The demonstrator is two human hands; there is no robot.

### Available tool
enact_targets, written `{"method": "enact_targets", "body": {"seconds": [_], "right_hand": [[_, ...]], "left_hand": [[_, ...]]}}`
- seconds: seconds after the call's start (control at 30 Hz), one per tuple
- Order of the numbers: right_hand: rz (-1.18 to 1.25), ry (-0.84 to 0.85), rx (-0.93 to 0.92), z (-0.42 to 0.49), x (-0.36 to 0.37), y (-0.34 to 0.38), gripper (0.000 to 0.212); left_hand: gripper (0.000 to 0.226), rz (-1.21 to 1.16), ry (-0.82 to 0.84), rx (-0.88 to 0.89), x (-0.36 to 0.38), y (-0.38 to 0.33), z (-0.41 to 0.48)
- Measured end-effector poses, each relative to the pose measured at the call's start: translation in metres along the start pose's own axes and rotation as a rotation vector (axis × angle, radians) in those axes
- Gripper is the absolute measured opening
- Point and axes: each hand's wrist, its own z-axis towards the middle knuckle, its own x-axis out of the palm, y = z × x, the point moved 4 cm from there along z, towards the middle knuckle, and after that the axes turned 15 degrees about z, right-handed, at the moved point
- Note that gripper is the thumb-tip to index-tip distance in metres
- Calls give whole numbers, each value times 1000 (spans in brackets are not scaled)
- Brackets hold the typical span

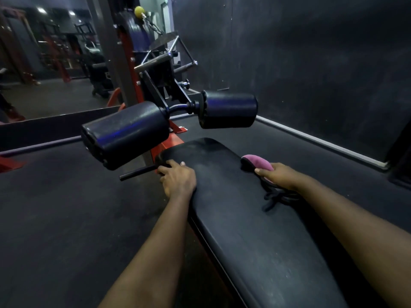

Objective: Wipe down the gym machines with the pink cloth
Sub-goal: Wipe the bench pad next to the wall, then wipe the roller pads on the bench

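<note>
A long black padded bench seat point(240, 214) of a gym machine runs from the lower right toward the middle. My left hand point(176, 177) grips the seat's left edge near its far end, fingers curled over the side. My right hand point(279, 175) holds the pink cloth point(258, 162) against the seat's right edge, with the cloth bunched ahead of the fingers. A dark cord or strap point(275, 197) trails from under that hand across the pad. Two black roller pads, the left pad point(126, 134) and the right pad point(229, 108), hang on a bar just beyond the seat.
The machine's red and black frame point(155, 81) with chrome handles rises behind the rollers. Dark walls point(311, 63) close the corner at right. A mirror point(44, 52) at left reflects other equipment. Black rubber floor point(66, 207) lies all around the bench.
</note>
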Motion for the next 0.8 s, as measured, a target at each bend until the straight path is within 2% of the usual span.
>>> {"method": "enact_targets", "body": {"seconds": [0.13, 0.23, 0.33, 0.4, 0.47, 0.57, 0.67, 0.73, 0.8], "right_hand": [[-226, -110, 23, -49, -12, -12, 50], [-293, -259, 41, -76, -14, -11, 48], [-303, -358, -83, -88, -9, 4, 43], [-250, -428, -189, -97, -6, 11, 40], [-140, -474, -237, -103, -9, 18, 41], [109, -489, -238, -113, -20, 38, 35], [536, -486, -214, -126, -38, 75, 13], [743, -460, -203, -135, -45, 99, 14], [869, -363, -176, -152, -54, 132, 23]], "left_hand": [[58, -6, 9, 0, -2, 0, 0], [57, -42, 7, 8, -2, 0, -1], [49, -80, 1, -4, -3, 6, -1], [40, 16, -75, 27, -7, 6, -8], [35, 152, -186, 137, -17, -2, -21], [36, 34, -168, 288, -51, -21, -42], [38, -251, -36, 472, -103, -46, -54], [42, -367, 76, 597, -139, -61, -68], [44, -415, 214, 667, -180, -70, -84]]}}
